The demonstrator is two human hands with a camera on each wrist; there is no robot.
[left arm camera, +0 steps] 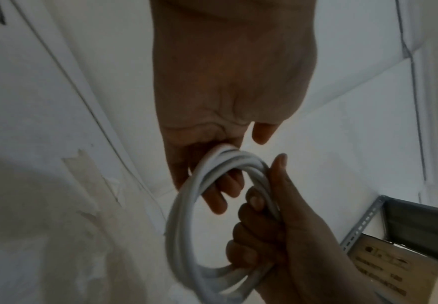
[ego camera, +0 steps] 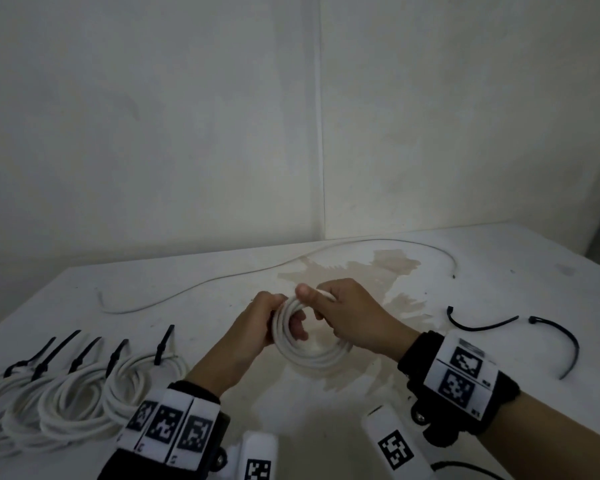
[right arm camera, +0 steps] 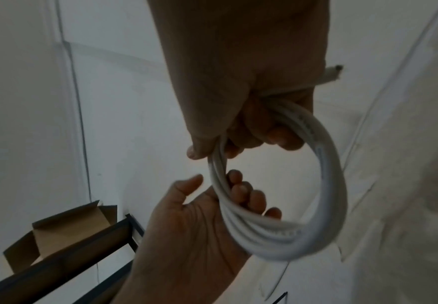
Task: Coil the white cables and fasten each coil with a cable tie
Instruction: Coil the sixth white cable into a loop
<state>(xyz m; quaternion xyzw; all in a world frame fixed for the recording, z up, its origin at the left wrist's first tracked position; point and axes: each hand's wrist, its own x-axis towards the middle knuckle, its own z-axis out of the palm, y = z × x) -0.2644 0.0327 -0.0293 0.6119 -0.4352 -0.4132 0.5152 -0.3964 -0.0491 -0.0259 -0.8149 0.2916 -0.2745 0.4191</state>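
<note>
Both hands grip one round coil of smooth white cable [ego camera: 312, 344] at frame centre: left hand [ego camera: 257, 323] with fingers [right arm camera: 241, 191] curled through its loop, right hand [ego camera: 347, 313] closed around its upper edge, thumb on top. Finished white coils with black ties [ego camera: 84, 386] lie lower left; loose black cable ties [ego camera: 554, 337] right; one uncoiled white cable [ego camera: 257, 268] beyond on the white table [ego camera: 499, 271].

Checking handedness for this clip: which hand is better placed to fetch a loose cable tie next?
Probably the right hand: the two loose black cable ties lie on its side of the table. The left hand, fingers curled through the white coil, could keep holding it.
</note>
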